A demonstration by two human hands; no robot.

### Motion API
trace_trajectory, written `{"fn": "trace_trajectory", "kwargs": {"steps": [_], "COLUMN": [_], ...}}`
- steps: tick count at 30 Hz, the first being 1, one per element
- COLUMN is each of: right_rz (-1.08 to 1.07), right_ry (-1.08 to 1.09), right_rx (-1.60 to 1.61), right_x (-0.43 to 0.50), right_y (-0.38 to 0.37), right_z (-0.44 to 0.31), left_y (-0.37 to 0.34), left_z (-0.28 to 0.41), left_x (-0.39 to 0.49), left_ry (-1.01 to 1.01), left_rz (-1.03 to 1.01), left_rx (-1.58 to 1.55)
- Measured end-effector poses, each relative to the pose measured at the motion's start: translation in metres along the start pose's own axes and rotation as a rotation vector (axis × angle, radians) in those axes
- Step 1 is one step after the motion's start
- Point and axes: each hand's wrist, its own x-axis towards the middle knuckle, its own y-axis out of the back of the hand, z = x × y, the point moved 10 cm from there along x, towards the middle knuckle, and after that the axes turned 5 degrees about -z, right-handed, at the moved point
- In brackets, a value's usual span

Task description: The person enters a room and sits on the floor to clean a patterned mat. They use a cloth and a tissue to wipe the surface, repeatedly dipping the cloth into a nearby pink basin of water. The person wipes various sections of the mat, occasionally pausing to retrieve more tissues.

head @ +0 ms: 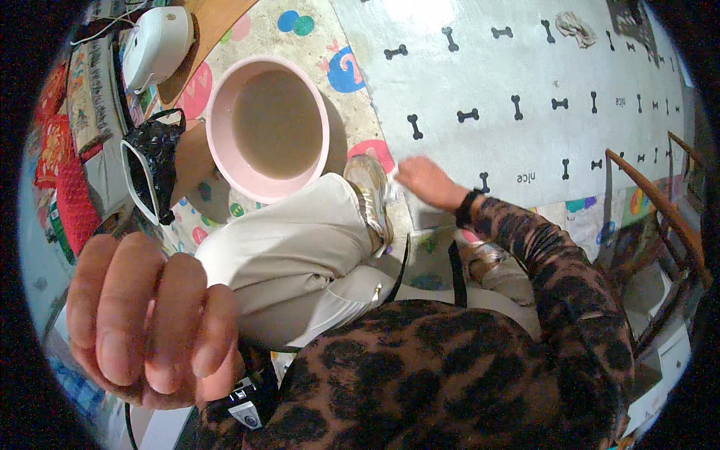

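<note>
My left hand (152, 326) is raised close to the camera at the lower left, its fingers curled into a loose fist with nothing visible in it. My right hand (424, 179), blurred, is beside the toe of a beige shoe (368, 188) on a foot. A small white piece (392, 190), cloth or paper, shows at its fingertips, against the shoe's side. A pink plastic basin (211, 126) of murky brownish water (275, 124) stands beyond the trousered leg.
A black plastic bag in a white-rimmed holder (140, 183) stands left of the basin. Behind are a white appliance (157, 48) and a wooden board (216, 34). A bone-print mat (495, 73) bears a crumpled cloth (575, 29). Wooden chair parts (655, 197) stand at right.
</note>
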Motion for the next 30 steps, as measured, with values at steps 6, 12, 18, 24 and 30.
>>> {"fn": "trace_trajectory", "kwargs": {"steps": [6, 12, 18, 24, 30], "right_rz": [0.318, 0.338, -0.029, 0.454, 0.671], "right_ry": [-0.027, -0.110, -0.085, -0.385, -0.773], "right_rx": [-0.176, -0.191, -0.137, -0.198, -0.329], "right_x": [0.118, 0.151, 0.065, 0.095, 0.002], "right_y": [0.102, 0.119, 0.067, 0.172, 0.263], "right_z": [0.055, 0.062, 0.028, 0.137, 0.226], "left_y": [-0.006, -0.005, -0.002, -0.011, -0.008], "left_z": [-0.005, -0.008, -0.009, -0.017, -0.015], "left_x": [0.002, 0.002, 0.006, 0.015, 0.013], "left_ry": [-0.032, -0.025, -0.043, 0.041, 0.008], "left_rz": [0.012, -0.077, -0.044, -0.137, -0.108], "left_rx": [0.009, 0.008, 0.016, 0.084, 0.035]}}
